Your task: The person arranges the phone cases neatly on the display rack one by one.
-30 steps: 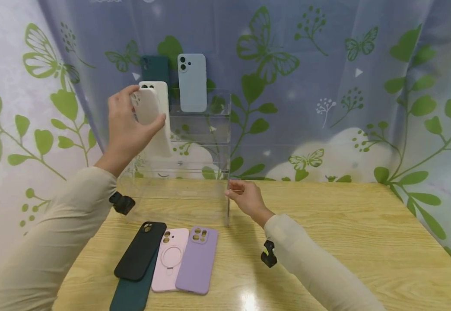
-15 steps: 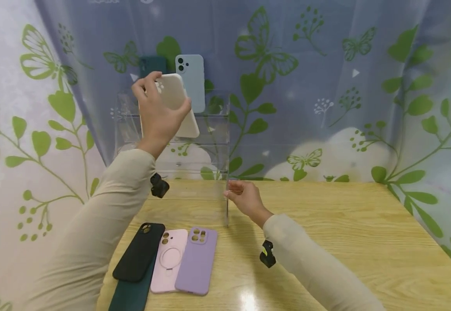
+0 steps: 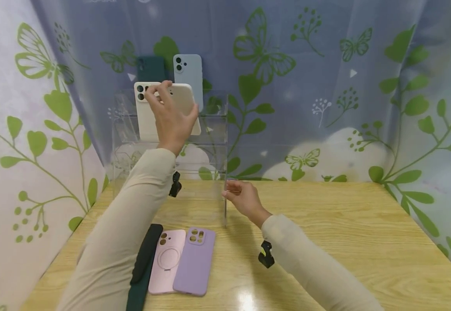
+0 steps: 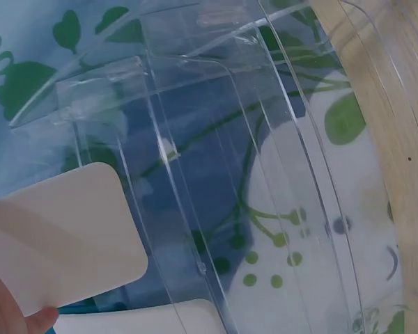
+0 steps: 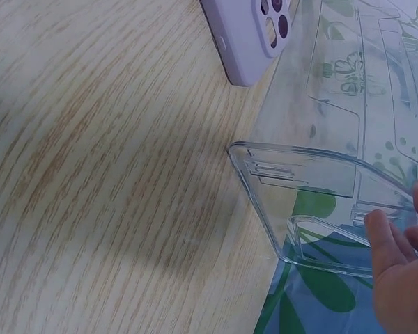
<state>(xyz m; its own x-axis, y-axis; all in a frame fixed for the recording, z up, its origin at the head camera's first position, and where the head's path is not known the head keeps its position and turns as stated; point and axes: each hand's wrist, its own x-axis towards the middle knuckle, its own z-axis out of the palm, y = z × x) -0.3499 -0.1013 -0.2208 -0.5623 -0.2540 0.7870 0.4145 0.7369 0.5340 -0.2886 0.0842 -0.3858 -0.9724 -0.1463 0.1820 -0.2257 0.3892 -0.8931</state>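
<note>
My left hand (image 3: 172, 127) holds a white phone case (image 3: 183, 99) between thumb and fingers, in front of the middle step of a clear acrylic display stand (image 3: 225, 207). In the left wrist view the lower end of that white case (image 4: 70, 240) is close to the stand's clear ledges; whether it touches them I cannot tell. To its left, a cream phone case (image 3: 146, 121) leans on the same step. My right hand (image 3: 245, 198) pinches the stand's right side panel, whose clear edge (image 5: 299, 150) shows in the right wrist view.
On the top step stand a dark green case (image 3: 150, 68) and a light blue case (image 3: 192, 69). In front, on the wooden table (image 3: 326, 242), lie a purple case (image 3: 194, 263), a pink case (image 3: 163, 276), a black case (image 3: 147, 250) and a dark teal case (image 3: 137, 296).
My left hand has carried the white case rightward, rising and then lowering, away from in front of the cream case. The left forearm now partly covers the black case. My right hand stays put.
</note>
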